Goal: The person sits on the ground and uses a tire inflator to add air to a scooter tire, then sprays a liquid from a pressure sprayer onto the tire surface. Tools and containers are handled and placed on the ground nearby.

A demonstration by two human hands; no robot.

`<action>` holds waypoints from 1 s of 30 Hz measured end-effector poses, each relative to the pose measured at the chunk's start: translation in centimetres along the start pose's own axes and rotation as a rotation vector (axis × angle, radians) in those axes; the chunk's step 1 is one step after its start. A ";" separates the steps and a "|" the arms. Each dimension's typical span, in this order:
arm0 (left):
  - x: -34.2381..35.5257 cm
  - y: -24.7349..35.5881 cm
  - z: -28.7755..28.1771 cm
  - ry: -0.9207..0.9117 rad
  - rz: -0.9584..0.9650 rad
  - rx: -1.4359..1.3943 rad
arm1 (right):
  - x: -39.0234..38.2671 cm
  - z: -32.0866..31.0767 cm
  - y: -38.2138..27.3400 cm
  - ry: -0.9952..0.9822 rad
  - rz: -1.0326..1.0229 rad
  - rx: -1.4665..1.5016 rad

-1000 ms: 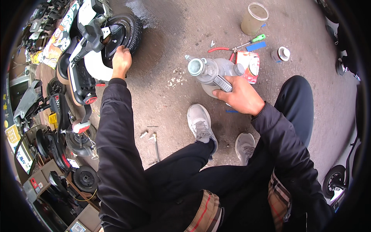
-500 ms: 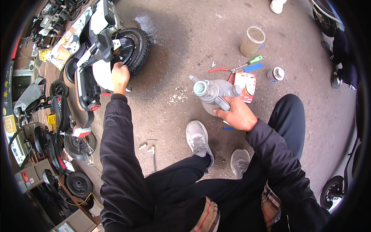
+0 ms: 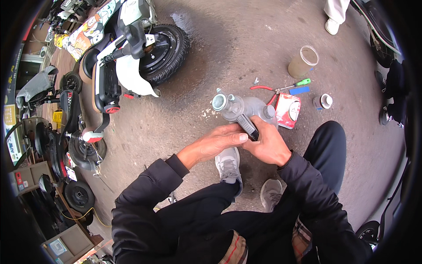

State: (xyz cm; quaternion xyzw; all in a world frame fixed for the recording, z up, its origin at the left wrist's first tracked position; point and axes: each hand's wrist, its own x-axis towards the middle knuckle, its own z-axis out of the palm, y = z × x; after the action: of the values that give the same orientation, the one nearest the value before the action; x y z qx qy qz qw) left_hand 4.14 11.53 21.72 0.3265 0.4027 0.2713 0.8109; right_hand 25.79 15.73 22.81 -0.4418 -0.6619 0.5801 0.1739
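Observation:
My right hand [image 3: 269, 141] is wrapped round the dark grey handle [image 3: 248, 126] of a translucent plastic tool with a tank. This tool [image 3: 259, 105] has a round pale-green-rimmed mouth at its left end and a grey cap on top; its exact kind is unclear. Beside the handle my left hand [image 3: 216, 141] reaches in with fingers stretched out, their tips at the tool's near side and partly hidden. An electric scooter lies tipped at the upper left, showing its black rear wheel [image 3: 165, 53] and white fender [image 3: 132, 77].
Beyond the tool lie red-handled pliers [image 3: 262, 87], a green-handled screwdriver [image 3: 302, 82], a blue strip [image 3: 299, 90] and a red-and-white box [image 3: 288, 111]. A murky plastic tub [image 3: 301, 64] and a small can [image 3: 323, 101] stand nearby. Parked scooters line the left; other people's legs show at right.
My left hand has left the scooter's white fender and come back to the tool's handle. My right hand keeps its hold. The view has shifted slightly.

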 end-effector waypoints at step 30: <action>-40.3 -21.5 -27.7 2.064 0.430 -0.721 | 3.0 -2.9 1.6 -0.412 0.081 -0.151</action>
State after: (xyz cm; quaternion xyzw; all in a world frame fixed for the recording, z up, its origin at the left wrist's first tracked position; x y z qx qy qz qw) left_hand -36.36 -21.96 11.99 -0.2472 0.7164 0.6485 0.0708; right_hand 26.95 19.74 21.25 -0.3517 -0.7069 0.6132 -0.0222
